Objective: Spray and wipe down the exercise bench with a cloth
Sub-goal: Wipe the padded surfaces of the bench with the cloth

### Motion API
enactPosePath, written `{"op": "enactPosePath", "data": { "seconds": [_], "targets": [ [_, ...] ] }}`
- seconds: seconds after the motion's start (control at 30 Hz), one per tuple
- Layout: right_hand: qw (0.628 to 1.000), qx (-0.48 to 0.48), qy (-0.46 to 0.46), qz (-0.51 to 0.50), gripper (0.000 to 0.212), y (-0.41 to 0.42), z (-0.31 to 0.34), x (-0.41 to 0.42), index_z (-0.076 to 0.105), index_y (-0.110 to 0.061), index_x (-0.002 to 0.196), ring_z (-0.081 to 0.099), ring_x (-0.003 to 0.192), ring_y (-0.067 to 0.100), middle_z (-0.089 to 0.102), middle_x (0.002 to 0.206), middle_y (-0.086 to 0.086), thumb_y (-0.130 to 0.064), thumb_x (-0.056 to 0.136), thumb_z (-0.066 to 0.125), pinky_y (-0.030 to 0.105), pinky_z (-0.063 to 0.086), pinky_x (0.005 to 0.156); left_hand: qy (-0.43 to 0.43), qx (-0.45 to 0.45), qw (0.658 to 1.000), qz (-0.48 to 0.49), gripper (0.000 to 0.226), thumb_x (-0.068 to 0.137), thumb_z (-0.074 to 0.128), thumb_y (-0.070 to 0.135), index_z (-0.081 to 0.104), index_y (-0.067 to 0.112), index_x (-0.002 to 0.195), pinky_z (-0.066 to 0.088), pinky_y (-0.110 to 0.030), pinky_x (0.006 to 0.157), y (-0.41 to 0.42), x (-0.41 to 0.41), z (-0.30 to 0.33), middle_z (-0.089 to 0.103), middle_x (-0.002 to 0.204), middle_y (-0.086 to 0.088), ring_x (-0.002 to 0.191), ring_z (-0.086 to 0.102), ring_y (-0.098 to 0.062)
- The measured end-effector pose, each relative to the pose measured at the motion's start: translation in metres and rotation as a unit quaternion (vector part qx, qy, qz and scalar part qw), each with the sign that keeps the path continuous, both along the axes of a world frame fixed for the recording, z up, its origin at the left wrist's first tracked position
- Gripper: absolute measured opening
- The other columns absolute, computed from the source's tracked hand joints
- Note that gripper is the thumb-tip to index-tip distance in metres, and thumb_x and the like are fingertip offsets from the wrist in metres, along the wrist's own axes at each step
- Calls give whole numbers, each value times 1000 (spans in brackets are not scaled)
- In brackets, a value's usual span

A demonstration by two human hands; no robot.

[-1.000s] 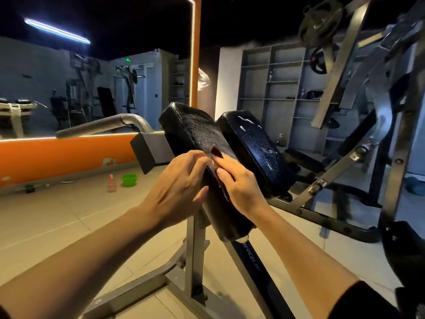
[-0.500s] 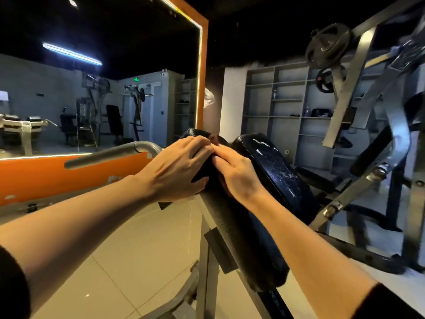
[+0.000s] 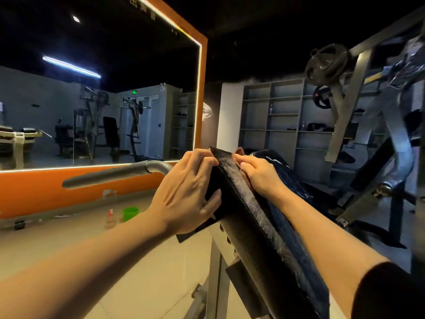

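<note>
As seen from the head camera, the black bench pad (image 3: pixel 259 229) runs from lower right up to centre frame, tilted and seen nearly edge-on, its surface cracked and streaked with pale marks. A second dark pad (image 3: pixel 292 180) lies just behind it to the right.

Left hand (image 3: pixel 186 192): fingers curled over the pad's top edge from the left side, thumb pressed against the pad's near face. It grips the pad.

Right hand (image 3: pixel 257 171): fingers bent over the same top edge from the right side, fingertips (image 3: pixel 240 161) on the worn surface. It holds the pad's upper end. A small reddish shape shows above the fingers; whether it is a cloth cannot be told.

The two hands sit close together at the pad's top, apart by the width of the edge between them.

Grey frame post (image 3: pixel 216 279) stands under the pad. A grey handle bar (image 3: pixel 115 173) extends left behind the left hand.

On the floor (image 3: pixel 149 272), well apart from the bench, a small bottle (image 3: pixel 110 218) stands just beside a green cup (image 3: pixel 130 213), both blurred. A mirror (image 3: pixel 99 107) with an orange frame fills the left wall. Shelving (image 3: pixel 282 120) and a weight machine (image 3: pixel 368 111) occupy the right background.
</note>
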State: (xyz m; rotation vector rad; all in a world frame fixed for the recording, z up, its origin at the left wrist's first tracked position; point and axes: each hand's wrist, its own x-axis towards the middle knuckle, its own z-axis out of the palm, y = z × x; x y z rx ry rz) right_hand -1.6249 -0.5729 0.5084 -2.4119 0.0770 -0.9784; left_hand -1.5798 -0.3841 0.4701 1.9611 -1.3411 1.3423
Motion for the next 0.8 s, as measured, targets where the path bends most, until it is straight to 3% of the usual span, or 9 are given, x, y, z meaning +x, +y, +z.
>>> {"op": "enactPosePath", "data": {
  "seconds": [0.07,0.17,0.23,0.33,0.4,0.5,0.57,0.7,0.8],
  "targets": [
    [1000,9,-10,22,35,9,2,0,57,-19,134,50,126,17,58,136,1,-17,101,46,28,34,104,6,-3,1000,2,49,86,45,49,51,11,116,35,-23,79,0,0,-1,49,118,-5,97,46,-15],
    [988,-15,-47,147,35,34,0,-5,54,-17,136,49,123,8,56,136,-3,-15,102,44,23,37,106,5,-5,1000,1,46,85,48,48,49,14,116,39,-23,82,-1,0,-3,50,117,-4,97,45,-13],
    [991,-37,-33,123,35,22,5,2,55,-18,136,49,124,10,56,136,-3,-15,103,42,24,36,106,1,0,1000,-1,45,85,47,48,49,15,116,38,-23,82,-1,1,-2,50,116,-3,96,45,-12],
    [999,-29,3,12,34,1,14,18,60,-18,131,51,126,18,60,134,1,-16,102,43,32,36,108,0,2,1000,7,46,86,45,49,50,14,116,36,-23,81,0,-1,-1,51,117,-4,96,47,-14],
    [999,-16,-21,43,33,13,13,14,61,-17,130,51,123,12,60,134,0,-16,101,45,25,36,106,-1,-5,1000,3,45,86,45,48,50,15,116,38,-23,81,0,-1,-2,51,116,-4,95,48,-13],
    [980,-52,-75,175,35,38,1,-1,57,-18,133,48,124,5,56,138,-3,-24,101,44,18,36,105,-3,-11,1000,-18,41,86,48,46,48,17,115,40,-22,80,-1,1,-3,51,115,-1,94,46,-12],
    [984,-61,-53,161,34,30,5,2,57,-19,134,49,122,6,56,138,-2,-22,102,43,21,38,105,-6,-4,1000,-19,40,86,47,45,49,17,114,41,-24,81,-1,1,-2,51,115,-2,95,47,-13],
    [999,-49,3,16,34,12,19,18,61,-21,131,54,119,14,61,132,0,-19,103,42,21,35,94,-7,10,1000,9,46,85,46,45,54,13,118,43,-29,84,1,-1,-2,52,120,-5,100,50,-18],
    [989,-17,-28,146,33,28,12,10,58,-20,133,53,120,10,60,132,-4,-18,102,44,23,40,104,-12,17,1000,10,47,86,46,45,53,15,121,42,-27,86,0,-1,-2,53,122,-4,102,50,-17]
  ]
}}
